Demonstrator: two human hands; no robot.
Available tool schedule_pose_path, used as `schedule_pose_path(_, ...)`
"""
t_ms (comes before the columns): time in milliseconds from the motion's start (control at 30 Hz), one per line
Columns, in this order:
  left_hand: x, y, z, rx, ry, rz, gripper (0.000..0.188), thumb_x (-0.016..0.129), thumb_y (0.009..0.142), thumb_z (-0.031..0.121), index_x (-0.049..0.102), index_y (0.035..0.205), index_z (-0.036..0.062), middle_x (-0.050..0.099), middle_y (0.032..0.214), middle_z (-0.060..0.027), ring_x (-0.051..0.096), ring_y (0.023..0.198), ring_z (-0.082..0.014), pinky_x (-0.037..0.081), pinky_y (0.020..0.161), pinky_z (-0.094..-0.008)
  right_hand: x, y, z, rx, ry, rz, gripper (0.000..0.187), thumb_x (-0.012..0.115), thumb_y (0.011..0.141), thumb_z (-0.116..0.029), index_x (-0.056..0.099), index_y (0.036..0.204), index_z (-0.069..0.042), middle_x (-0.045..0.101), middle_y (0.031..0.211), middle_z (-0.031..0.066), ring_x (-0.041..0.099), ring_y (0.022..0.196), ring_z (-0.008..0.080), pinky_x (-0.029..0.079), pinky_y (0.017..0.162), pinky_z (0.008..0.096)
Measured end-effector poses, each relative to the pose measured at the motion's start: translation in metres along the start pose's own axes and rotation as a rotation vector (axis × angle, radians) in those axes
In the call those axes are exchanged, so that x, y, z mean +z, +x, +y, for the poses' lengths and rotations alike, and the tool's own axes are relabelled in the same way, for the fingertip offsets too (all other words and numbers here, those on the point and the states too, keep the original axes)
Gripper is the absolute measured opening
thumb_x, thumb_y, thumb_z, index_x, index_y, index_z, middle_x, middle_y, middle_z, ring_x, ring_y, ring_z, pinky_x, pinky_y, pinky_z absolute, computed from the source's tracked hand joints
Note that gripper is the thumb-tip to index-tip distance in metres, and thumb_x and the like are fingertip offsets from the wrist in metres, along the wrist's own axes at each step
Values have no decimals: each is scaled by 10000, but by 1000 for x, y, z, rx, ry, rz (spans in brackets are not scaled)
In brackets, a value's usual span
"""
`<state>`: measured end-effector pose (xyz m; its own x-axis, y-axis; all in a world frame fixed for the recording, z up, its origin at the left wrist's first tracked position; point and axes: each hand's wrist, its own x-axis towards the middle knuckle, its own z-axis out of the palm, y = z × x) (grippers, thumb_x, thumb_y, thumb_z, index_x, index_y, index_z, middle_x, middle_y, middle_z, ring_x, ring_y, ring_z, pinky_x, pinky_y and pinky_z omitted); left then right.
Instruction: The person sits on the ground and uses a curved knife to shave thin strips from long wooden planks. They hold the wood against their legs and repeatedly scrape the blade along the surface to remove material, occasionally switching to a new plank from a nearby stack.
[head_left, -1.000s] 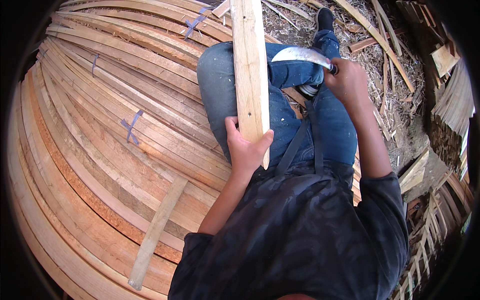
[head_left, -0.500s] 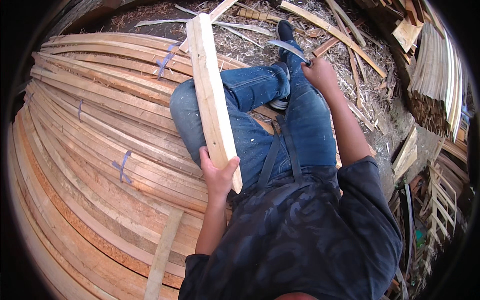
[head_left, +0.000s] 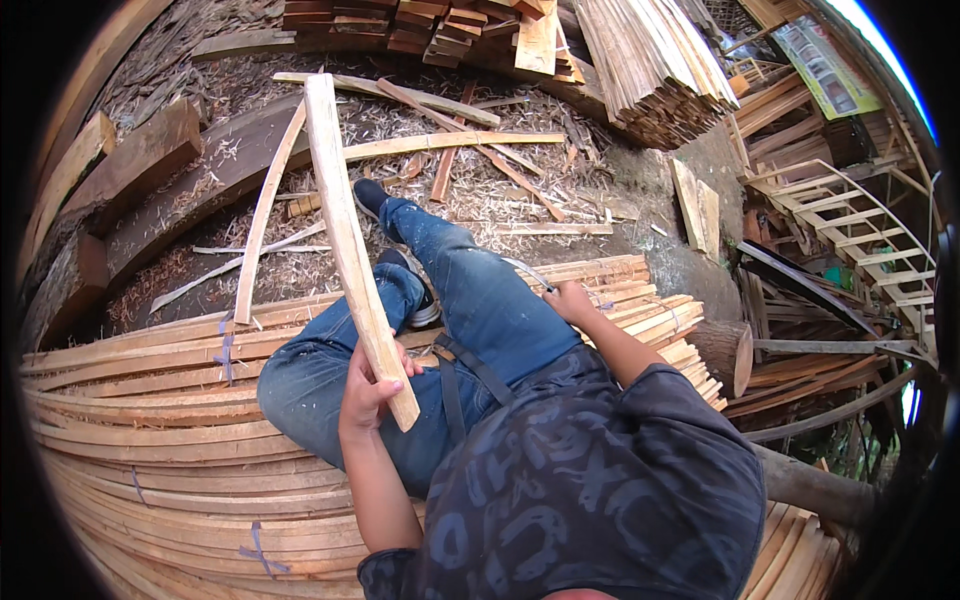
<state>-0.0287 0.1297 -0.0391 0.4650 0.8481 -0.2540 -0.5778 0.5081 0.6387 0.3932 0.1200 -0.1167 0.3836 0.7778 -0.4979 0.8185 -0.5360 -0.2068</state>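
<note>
One long pale wooden slat stands in the left hand, fingers clenched around its lower end; the right hand grips one curved blade just beyond its fingertips.

A person sits on a stack of slats. The left hand holds a plank over the left knee. The right hand, at the right thigh, holds a blade. Ahead lie scattered sticks, with stacked boards beyond.
</note>
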Motion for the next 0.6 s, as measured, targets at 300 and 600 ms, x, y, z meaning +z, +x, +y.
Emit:
schedule_pose_path(300, -15, 9, -19, -103, 72, -181, 798, 798, 573, 137, 418, 1270, 53, 561, 984, -93, 604, 911, -215, 516, 860, -398, -4, -25, -6, -10, -8, 114, 430, 610, 802, -396, 691, 1000, -24, 684, 961, 229, 658, 909, 387, 518, 815, 458)
schedule_pose_path(600, -5, 20, -21, -76, 219, -143, 795, 729, 590, 18, 375, 1301, 44, 551, 963, -91, 616, 874, -216, 556, 804, -405, 0, -26, 26, 40, 92, 151, 412, 570, 885, -376, 643, 1079, -21, 676, 935, 254, 645, 915, 425, 514, 814, 490)
